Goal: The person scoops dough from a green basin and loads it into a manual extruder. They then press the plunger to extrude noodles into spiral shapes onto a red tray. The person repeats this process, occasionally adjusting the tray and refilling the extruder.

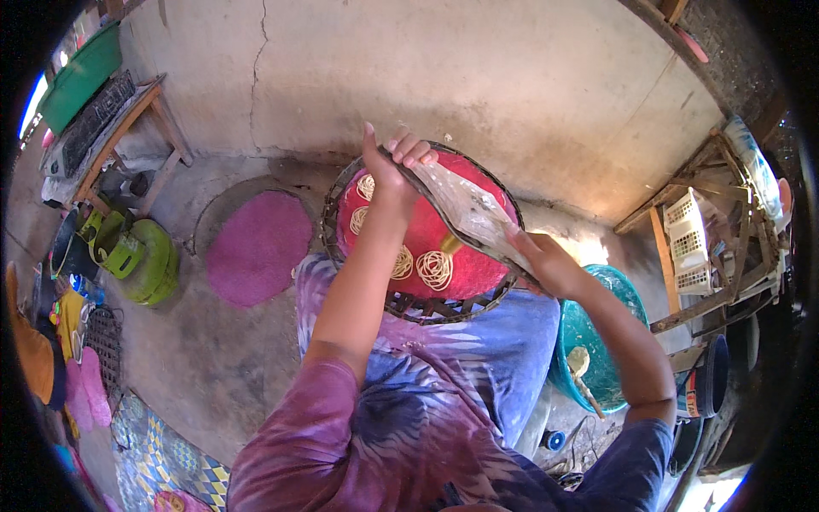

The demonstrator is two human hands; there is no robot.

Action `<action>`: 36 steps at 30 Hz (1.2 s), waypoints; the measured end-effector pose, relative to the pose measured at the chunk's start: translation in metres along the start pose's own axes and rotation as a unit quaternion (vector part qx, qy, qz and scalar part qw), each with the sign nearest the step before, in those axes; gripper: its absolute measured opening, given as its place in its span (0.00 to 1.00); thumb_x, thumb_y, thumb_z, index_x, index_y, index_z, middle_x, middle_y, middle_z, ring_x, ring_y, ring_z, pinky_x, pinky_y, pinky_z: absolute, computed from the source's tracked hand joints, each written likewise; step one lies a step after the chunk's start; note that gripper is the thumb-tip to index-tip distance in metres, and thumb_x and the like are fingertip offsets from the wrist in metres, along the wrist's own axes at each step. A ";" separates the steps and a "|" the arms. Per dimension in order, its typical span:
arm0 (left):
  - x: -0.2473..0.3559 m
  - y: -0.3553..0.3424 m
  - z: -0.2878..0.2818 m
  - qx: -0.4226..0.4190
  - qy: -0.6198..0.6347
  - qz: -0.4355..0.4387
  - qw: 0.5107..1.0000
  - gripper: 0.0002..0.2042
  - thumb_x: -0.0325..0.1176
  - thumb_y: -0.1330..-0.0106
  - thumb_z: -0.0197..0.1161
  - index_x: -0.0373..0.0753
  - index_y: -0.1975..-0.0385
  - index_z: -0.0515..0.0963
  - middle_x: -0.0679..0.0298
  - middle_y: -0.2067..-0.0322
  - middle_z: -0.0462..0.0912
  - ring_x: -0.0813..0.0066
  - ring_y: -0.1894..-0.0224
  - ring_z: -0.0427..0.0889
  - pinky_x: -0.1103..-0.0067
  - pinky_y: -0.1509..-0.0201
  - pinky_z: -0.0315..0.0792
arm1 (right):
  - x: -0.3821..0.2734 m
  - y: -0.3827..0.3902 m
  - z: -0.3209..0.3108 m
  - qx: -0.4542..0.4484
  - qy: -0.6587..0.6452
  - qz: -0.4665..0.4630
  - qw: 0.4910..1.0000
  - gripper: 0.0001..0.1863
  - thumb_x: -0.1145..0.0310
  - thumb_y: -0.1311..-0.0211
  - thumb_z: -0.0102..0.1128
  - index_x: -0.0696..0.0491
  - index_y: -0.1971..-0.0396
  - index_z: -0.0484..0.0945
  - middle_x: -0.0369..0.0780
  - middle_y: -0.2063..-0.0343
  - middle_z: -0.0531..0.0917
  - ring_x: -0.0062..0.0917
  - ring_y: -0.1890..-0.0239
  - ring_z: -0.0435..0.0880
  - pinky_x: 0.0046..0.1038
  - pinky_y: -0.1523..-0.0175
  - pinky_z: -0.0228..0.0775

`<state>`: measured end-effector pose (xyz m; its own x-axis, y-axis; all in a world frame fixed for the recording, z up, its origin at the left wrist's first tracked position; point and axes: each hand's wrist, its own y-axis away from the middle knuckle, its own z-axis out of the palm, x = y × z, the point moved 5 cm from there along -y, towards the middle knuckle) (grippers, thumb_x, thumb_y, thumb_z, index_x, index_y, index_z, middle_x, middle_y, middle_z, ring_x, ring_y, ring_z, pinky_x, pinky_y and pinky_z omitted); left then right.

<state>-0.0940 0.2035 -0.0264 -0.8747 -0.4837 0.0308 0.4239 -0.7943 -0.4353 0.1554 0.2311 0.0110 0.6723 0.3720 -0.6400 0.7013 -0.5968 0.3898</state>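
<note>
Both my hands grip a long, whitish, plastic-covered bag (469, 205) with a dark edge, held tilted over a round woven tray (418, 309). At its upper end my left hand (399, 162) is closed, fingers curled over the rim. My right hand (548, 263) is closed round the lower end. Below the bag a short brass-coloured nozzle (450, 244) shows; how it joins the bag is hidden. Red cloth (418, 224) lines the tray. Several pale coiled nests of strands, such as the front nest (435, 270), lie on its left and front parts.
A second round tray with pink cloth (260, 247) lies on the floor at left, near a green gas cylinder (147, 264). At right, a teal tub (627, 299) holds a batter-smeared ladle (579, 363). A wooden rack (665, 247) and cracked wall (341, 77) bound the space.
</note>
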 end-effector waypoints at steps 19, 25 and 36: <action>-0.034 0.031 -0.042 0.083 -0.578 -0.169 0.794 0.41 0.69 0.33 0.30 0.37 0.40 0.67 0.55 0.50 0.78 0.62 0.45 0.74 0.69 0.34 0.59 | 0.061 0.013 0.008 0.005 -0.176 -0.047 0.983 0.34 0.37 0.32 0.39 0.57 0.69 0.75 0.34 0.86 0.70 0.16 0.86 0.68 0.20 0.81 0.59; -0.048 0.085 -0.080 0.044 -0.711 -0.362 0.601 0.36 0.63 0.29 0.33 0.37 0.35 0.61 0.57 0.45 0.75 0.65 0.44 0.73 0.67 0.33 0.58 | 0.068 0.007 0.014 0.002 -0.201 -0.073 0.977 0.33 0.37 0.32 0.39 0.56 0.69 0.75 0.34 0.85 0.71 0.16 0.84 0.69 0.21 0.79 0.59; -0.047 0.078 -0.055 -0.071 -0.864 -0.233 0.441 0.35 0.60 0.27 0.30 0.33 0.43 0.71 0.51 0.51 0.80 0.48 0.47 0.74 0.65 0.40 0.63 | 0.074 -0.001 0.010 0.058 -0.198 -0.097 0.974 0.30 0.41 0.31 0.43 0.57 0.62 0.76 0.33 0.84 0.71 0.15 0.82 0.69 0.21 0.77 0.60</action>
<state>-0.0330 0.1846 -0.1112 0.6780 0.0647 0.7322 0.1672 -0.9836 -0.0679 0.2023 0.2527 -0.0435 0.3692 0.1955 -0.9085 0.7587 -0.6280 0.1733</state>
